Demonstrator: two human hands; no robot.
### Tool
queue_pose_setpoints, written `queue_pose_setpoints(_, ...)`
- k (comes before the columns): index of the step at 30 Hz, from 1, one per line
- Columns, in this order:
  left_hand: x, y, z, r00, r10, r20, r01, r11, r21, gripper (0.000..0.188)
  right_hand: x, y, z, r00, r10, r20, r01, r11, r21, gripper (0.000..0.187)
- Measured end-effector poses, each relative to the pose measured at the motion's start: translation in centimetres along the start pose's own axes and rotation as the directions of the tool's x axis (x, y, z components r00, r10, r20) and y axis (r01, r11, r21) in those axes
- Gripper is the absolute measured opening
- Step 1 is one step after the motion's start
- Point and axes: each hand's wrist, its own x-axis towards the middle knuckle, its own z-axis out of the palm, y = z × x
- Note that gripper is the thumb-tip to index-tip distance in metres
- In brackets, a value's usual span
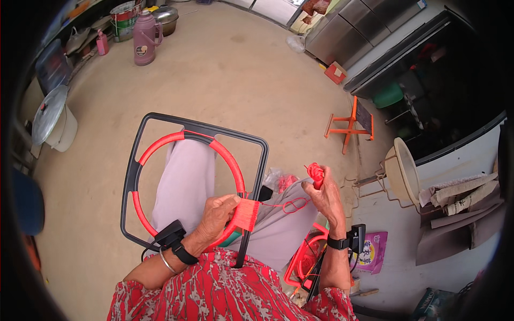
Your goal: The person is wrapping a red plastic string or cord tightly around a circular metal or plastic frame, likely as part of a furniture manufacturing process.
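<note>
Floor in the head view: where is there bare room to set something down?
Bare floor lies between the thermos and the orange folding stool, beyond the black frame. It is crowded beside the right forearm, with a red frame and pink bag.

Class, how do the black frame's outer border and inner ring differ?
The outer border is squarish; the inner ring is round. The border is mostly black, whereas the ring is mostly red. The border is larger, enclosing the ring. Both belong to one frame and show some black.
</note>
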Motion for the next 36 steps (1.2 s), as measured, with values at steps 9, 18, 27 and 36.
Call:
queue_pose_setpoints(9, 0.1, 0.5, 1.2, 0.95, 0.31, -0.042, -0.311, 0.921, -0.236, 0.043, -0.5, -13.0, 7.1, 0.559, -0.719, 0.414, 0.827, 0.45, -0.335, 0.025)
queue_pose_setpoints(18, 0.6, -0.3, -0.4, 0.943, 0.237, -0.233, -0.29, 0.928, -0.232, 0.026, 0.1, -12.4, 6.9, 0.497, -0.841, 0.214, 0.865, 0.461, -0.2, 0.04)
queue_pose_setpoints(27, 0.3, 0.3, -0.1, 0.977, 0.095, -0.193, -0.164, 0.909, -0.383, 0.017, -4.2, -2.3, 8.1, 0.966, -0.055, 0.253, -0.173, 0.589, 0.789, 0.013)
queue_pose_setpoints(36, 0.9, -1.3, -1.8, 0.971, -0.058, -0.234, -0.061, 0.879, -0.473, 0.019, -4.1, -1.4, 13.1, 0.81, -0.192, 0.554, -0.392, 0.524, 0.756, 0.022)
